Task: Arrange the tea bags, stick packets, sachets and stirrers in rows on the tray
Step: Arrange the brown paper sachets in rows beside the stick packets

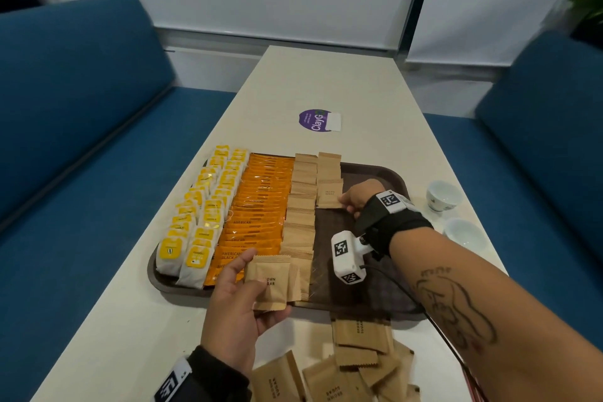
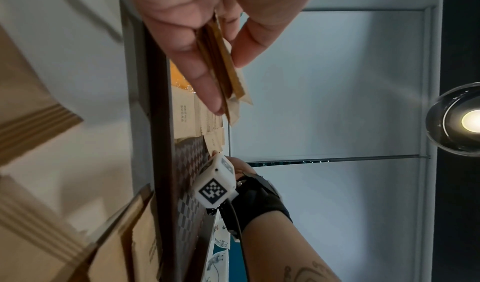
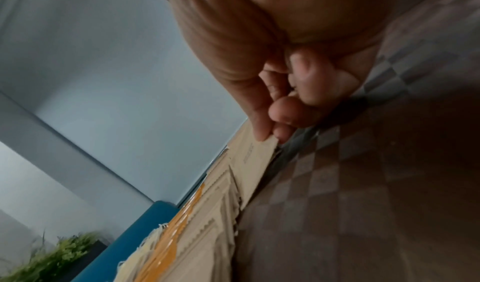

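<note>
1. Two hands at work over a brown tray (image 1: 388,173) on a long cream table (image 1: 326,81).
2. Left hand (image 1: 238,307) raised just off the tray's near edge, thumb and fingers pinching a small stack of brown sugar sachets (image 1: 272,284); in the left wrist view the same stack (image 2: 228,75) fanned between thumb and fingertips (image 2: 207,85).
3. Right hand (image 1: 360,197) low over the tray's bare right half, thumb and forefinger nipping the near right corner of one brown sachet (image 1: 329,194); right wrist view confirms the narrow pinch on that sachet's corner (image 3: 265,142), remaining fingers curled under.
4. Pinched sachet lying as the nearest piece of a short second sachet row (image 1: 329,170), at the tray's far end, just right of the full sachet row.
5. On the tray, left to right: two rows of yellow-labelled tea bags (image 1: 199,215), one row of orange stick packets (image 1: 257,209), one long overlapping row of brown sachets (image 1: 300,215).
6. Far ends of the rows overhanging the tray's far rim.
7. Loose heap of brown sachets (image 1: 352,362) on the table, near the tray's front edge, between the forearms.
8. Two small white cups (image 1: 443,196) on the table, right of the tray.
9. Purple round sticker (image 1: 316,121) on the table beyond the tray.
10. Blue benches (image 1: 81,108) along both sides of the table.
11. Stirrers: none spotted in any view.
</note>
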A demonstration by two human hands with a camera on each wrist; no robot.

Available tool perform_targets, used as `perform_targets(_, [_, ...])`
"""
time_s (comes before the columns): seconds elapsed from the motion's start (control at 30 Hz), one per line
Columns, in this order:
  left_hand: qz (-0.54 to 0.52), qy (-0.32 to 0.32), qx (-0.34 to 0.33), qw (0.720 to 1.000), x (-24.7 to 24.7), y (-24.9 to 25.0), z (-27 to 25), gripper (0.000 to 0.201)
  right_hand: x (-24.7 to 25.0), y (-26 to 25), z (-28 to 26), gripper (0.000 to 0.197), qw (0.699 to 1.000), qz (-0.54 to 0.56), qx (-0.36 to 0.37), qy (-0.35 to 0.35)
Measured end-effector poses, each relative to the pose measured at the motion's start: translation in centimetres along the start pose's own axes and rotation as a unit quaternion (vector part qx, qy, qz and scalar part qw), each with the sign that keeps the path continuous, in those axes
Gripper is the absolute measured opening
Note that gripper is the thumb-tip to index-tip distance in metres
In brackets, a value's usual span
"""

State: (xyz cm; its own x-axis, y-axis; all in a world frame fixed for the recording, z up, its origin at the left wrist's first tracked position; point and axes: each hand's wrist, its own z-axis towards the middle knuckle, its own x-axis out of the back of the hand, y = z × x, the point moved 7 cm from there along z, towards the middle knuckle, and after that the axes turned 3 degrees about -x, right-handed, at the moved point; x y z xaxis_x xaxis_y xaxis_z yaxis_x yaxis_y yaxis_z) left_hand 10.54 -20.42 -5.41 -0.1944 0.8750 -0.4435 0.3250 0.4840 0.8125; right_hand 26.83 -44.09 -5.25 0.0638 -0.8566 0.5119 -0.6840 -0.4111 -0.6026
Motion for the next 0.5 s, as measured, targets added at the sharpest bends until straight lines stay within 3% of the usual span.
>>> perform_targets(0.07, [0.000, -0.003, 0.003, 1.000, -0.2, 0.0, 0.1, 0.044, -0.5, -0.3, 0.0, 0.027, 0.995, -0.092, -0.044, -0.016])
perform_targets(0.2, [-0.004, -0.015, 0.008, 1.000, -0.6, -0.1, 0.2, 0.051, -0.6, -0.6, 0.4, 0.033, 0.983, -0.172, -0.061, -0.025])
perform_targets(0.33, [0.006, -0.029, 0.004, 1.000, -0.9, 0.0, -0.1, 0.056, -0.2, -0.8, 0.1, 0.040, 0.974, -0.223, -0.019, 0.026])
perform_targets(0.43, [0.018, -0.040, -0.006, 0.999, -1.3, 0.1, -0.4, 0.058, 0.6, -0.9, -2.4, 0.029, 0.990, -0.127, 0.040, 0.045])
perform_targets(0.5, [0.024, -0.050, -0.013, 0.998, -1.6, 0.1, -0.7, 0.058, 0.7, -1.1, -6.2, 0.017, 0.990, -0.029, 0.134, 0.024])
